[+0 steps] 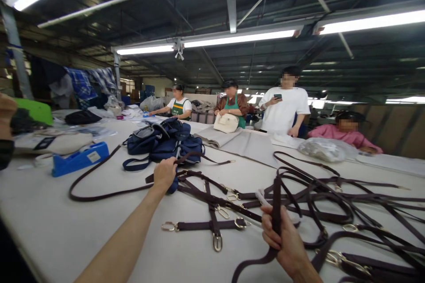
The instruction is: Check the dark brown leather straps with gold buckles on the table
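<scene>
I have both hands out over the white table (66,230), and I take the blue bag pile (166,141) as my landmark. My left hand (165,174) is stretched to the near edge of that pile; its grip is curled together on something dark blue at the pile's near side, though I cannot tell exactly what part it pinches. My right hand (285,241) is well to the right of the pile and nearer to me, its grip clamped on one dark brown strap (276,203) that stands up out of the fist and trails below it toward me.

Between the pile and my right hand lie more brown straps with metal rings and clasps; I count about three crossed ones (212,225) just nearer than the pile, and a tangle (332,194) to the right of it too snarled to count. One long strap (99,194) loops out left of the pile. One blue tape dispenser (79,159) sits left of the pile. Beyond the pile lies a folded grey cloth (239,141), and right of that one clear plastic bag (323,148).

Four people are at the far side of the table, behind the pile: two in green aprons (179,108), one in a white shirt (285,106) holding a phone, one in pink (341,135). One of the aproned ones holds a cream bag (226,123).
</scene>
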Demonstrator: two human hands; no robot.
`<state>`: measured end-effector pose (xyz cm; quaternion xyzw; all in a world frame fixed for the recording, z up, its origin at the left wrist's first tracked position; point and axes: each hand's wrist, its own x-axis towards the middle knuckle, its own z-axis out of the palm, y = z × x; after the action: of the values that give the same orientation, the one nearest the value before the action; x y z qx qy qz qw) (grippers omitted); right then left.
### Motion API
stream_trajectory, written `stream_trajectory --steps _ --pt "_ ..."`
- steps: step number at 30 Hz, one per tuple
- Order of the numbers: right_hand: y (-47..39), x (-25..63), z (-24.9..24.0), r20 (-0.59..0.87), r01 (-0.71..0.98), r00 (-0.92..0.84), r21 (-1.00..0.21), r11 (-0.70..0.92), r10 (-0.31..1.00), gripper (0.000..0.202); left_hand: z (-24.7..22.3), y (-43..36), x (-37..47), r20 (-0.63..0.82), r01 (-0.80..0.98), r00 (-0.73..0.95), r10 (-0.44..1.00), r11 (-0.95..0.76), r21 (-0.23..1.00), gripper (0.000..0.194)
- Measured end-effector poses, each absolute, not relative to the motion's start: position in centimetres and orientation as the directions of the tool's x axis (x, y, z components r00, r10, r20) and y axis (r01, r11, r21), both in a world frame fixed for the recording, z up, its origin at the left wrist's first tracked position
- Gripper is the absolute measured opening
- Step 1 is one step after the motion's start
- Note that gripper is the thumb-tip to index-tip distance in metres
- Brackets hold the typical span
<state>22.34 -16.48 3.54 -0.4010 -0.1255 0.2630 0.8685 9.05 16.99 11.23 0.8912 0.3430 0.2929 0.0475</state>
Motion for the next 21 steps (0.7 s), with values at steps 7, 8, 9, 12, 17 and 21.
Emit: stream_trajectory --steps 7,8,9,12,17,21 --pt "-15.9 21.8 3.4 -0.064 -0.470 0.791 -0.700 0.537 0.609 0.046 7.6 10.9 8.4 0.395 0.065 0.915 0.085 -0.996 0.063 0.041" --pt "-15.9 21.9 3.5 -0.066 -0.475 0.791 -0.692 0.544 0.608 0.046 6.9 9.5 8.4 0.338 -0.106 0.938 -0.079 -0.992 0.063 0.046" --pt "-15.9 21.9 3.5 -0.065 -0.476 0.794 -0.686 0.551 0.604 0.047 6.3 8.3 8.5 0.287 -0.260 0.930 -0.229 -0.963 0.074 0.051" --pt "-16.0 21.9 3.6 -0.060 -0.467 0.804 -0.680 0.565 0.592 0.047 4.9 5.6 9.3 0.176 -0.481 0.871 -0.458 -0.869 0.116 0.037" --pt "-16.0 22.0 3.6 -0.056 -0.440 0.821 -0.696 0.568 0.568 0.047 4.4 5.0 10.5 0.131 -0.389 0.921 -0.367 -0.882 0.264 0.015" --pt "-15.7 21.8 3.2 -0.051 -0.420 0.823 -0.724 0.547 0.566 0.046 5.5 5.3 10.3 0.227 -0.172 0.971 -0.071 -0.871 0.460 0.017"
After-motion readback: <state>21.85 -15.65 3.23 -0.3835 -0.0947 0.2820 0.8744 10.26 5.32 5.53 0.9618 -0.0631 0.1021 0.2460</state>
